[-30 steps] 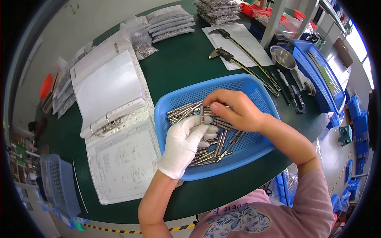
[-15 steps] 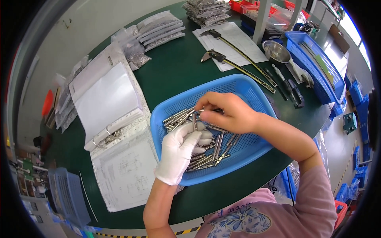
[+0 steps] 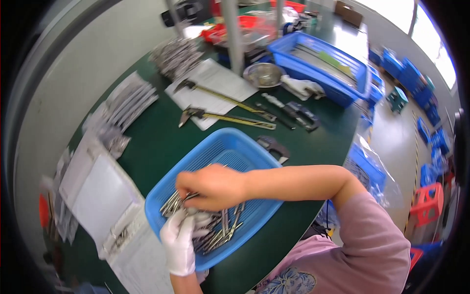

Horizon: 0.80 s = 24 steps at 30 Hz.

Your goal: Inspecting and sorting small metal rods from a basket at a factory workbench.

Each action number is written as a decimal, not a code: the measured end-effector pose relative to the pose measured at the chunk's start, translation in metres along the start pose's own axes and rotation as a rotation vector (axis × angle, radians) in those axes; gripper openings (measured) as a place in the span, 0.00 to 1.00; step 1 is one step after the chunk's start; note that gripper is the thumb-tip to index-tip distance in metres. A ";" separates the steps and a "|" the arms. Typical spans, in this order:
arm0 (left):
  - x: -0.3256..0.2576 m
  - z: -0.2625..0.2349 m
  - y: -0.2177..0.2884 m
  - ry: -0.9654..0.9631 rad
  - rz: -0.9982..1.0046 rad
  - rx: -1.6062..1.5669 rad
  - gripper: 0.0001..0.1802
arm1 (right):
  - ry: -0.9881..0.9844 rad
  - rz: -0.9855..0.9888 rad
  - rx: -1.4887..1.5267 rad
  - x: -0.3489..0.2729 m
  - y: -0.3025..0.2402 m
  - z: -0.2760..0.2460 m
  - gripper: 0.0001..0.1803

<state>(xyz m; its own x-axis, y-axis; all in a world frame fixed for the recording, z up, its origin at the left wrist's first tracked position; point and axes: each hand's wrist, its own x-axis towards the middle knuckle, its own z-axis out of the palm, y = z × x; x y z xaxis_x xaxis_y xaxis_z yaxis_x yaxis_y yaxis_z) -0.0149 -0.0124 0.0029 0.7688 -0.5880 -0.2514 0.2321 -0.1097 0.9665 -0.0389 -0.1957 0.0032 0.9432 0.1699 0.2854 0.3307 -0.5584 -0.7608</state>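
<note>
Several slim metal pins (image 3: 221, 238) lie heaped in a blue perforated basket (image 3: 262, 154). Over the heap, my white-gloved left hand (image 3: 178, 242) is closed, its fingers curled around a short metal pin that is mostly hidden and blurred. My bare right hand (image 3: 215, 186) comes across from the right, just above the left fingertips. Its thumb and fingers are pinched together at the pin's end; what they hold, if anything, cannot be made out.
Left of the basket lies an open ring binder (image 3: 103, 196) with paper sheets. Beyond are two calipers (image 3: 230, 119) on paper, a micrometer (image 3: 274, 148), a metal bowl (image 3: 264, 75) and a large blue basket (image 3: 318, 63). Bagged parts (image 3: 129, 100) are stacked at the back left.
The view has turned to the right, so the table things appear shifted left. Both hands stay together over the basket, the right now covering more of the left fingertips.
</note>
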 end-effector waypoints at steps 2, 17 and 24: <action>-0.004 -0.003 -0.003 -0.018 0.030 0.031 0.13 | 0.060 -0.039 -0.085 0.001 -0.001 0.004 0.14; -0.002 0.011 0.007 -0.012 0.006 -0.011 0.11 | 0.112 -0.071 -0.137 -0.006 0.002 -0.009 0.12; -0.007 -0.006 0.006 -0.033 -0.010 -0.071 0.11 | -0.015 -0.024 -0.189 0.005 -0.007 -0.001 0.14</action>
<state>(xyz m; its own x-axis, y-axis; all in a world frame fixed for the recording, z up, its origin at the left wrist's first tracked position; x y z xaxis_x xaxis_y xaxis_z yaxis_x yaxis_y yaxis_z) -0.0157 -0.0044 0.0100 0.7465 -0.6134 -0.2578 0.2824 -0.0588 0.9575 -0.0366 -0.1921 0.0107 0.9360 0.1965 0.2920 0.3429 -0.6961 -0.6308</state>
